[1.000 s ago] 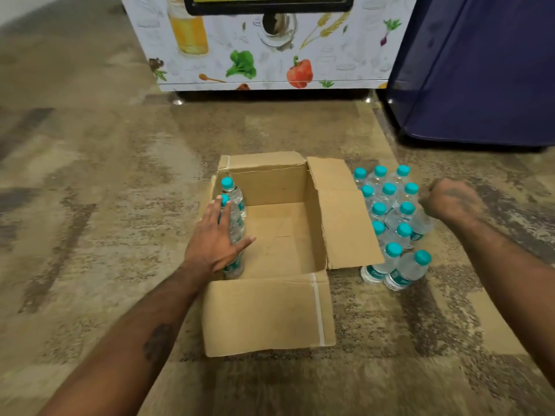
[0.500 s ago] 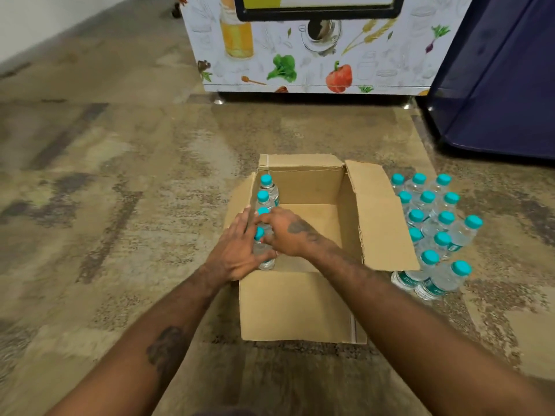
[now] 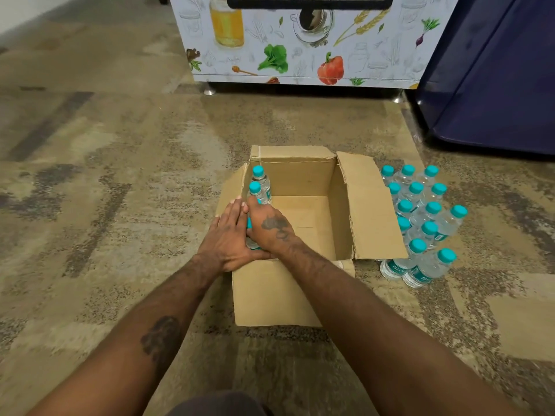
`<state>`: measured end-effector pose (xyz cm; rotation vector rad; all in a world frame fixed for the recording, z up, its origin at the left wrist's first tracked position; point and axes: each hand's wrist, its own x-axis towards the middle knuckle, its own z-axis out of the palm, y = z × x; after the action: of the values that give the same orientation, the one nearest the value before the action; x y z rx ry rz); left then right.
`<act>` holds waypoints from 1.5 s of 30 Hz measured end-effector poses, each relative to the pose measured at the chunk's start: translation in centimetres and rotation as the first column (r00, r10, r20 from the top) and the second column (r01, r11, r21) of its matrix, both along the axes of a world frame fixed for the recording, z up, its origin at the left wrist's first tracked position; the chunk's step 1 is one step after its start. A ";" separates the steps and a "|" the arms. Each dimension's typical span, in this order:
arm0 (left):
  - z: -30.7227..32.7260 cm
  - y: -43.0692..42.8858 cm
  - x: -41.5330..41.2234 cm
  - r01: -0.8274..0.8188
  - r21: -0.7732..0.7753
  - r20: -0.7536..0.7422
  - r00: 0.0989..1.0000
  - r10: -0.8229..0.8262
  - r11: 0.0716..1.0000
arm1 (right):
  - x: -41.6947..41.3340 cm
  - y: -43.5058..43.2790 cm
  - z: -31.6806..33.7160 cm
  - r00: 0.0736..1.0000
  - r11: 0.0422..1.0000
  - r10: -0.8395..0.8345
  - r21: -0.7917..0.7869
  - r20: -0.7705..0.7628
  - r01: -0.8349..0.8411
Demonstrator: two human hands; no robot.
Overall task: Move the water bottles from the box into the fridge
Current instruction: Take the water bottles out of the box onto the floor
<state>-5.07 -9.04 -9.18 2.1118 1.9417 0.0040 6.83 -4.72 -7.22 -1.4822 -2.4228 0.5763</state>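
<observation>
An open cardboard box [image 3: 279, 295] sits on the floor in front of me. Along its left inner wall stand water bottles with teal caps; two of them [image 3: 260, 189] show beyond my hands. My left hand [image 3: 226, 238] presses flat, fingers straight, against the left side of the nearer bottles [image 3: 251, 242]. My right hand [image 3: 268, 228] curls over the same bottles from the right, hiding most of them. Several more bottles [image 3: 420, 223] stand grouped on the floor right of the box. The fridge [image 3: 300, 40], printed with vegetables, stands ahead.
The box's right flap [image 3: 372, 211] hangs outward over the floor bottles. A dark blue cabinet or appliance [image 3: 498, 79] stands at the far right. Patterned brown floor [image 3: 105, 205] stretches to the left and between the box and the fridge.
My right hand came from above the floor bottles into the box and closed over the bottles beside my left hand. Both hands have since pressed closer together around them.
</observation>
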 end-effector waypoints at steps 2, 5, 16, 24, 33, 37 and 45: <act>0.2 0.2 0.1 0.017 -0.012 -0.018 1.000 -0.017 1.000 | 0.4 0.2 0.4 1.000 1.000 -0.004 -0.029 0.007 0.005; 0.2 0.9 0.6 0.043 -0.008 -0.030 0.999 -0.044 0.999 | 2.1 1.3 1.9 0.996 0.995 -0.073 -0.068 -0.048 0.069; -1.3 2.0 2.9 -0.056 0.030 -0.017 0.998 0.056 0.998 | 17.9 4.8 15.5 0.891 0.908 -0.367 0.104 -0.267 0.405; -1.4 1.9 2.9 -0.061 0.010 -0.052 0.997 0.062 0.998 | 30.1 3.6 17.4 0.752 0.725 -0.647 0.203 -0.123 0.658; -1.7 1.9 2.8 -0.071 0.040 -0.052 0.996 0.073 0.997 | 36.4 2.4 10.2 0.610 0.611 -0.791 0.001 0.044 0.792; -1.8 1.8 2.7 -0.067 0.050 -0.062 0.996 0.070 0.996 | 36.1 2.0 6.1 0.611 0.601 -0.780 -0.114 0.135 0.791; -1.5 1.2 2.5 -0.177 0.082 -0.031 0.983 0.180 0.981 | 35.1 2.7 1.1 0.647 0.614 -0.731 -0.206 0.216 0.762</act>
<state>-2.53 -7.89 -10.71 1.9905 2.1818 0.0772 41.96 -2.07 -6.14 -2.4874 -1.5360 0.6454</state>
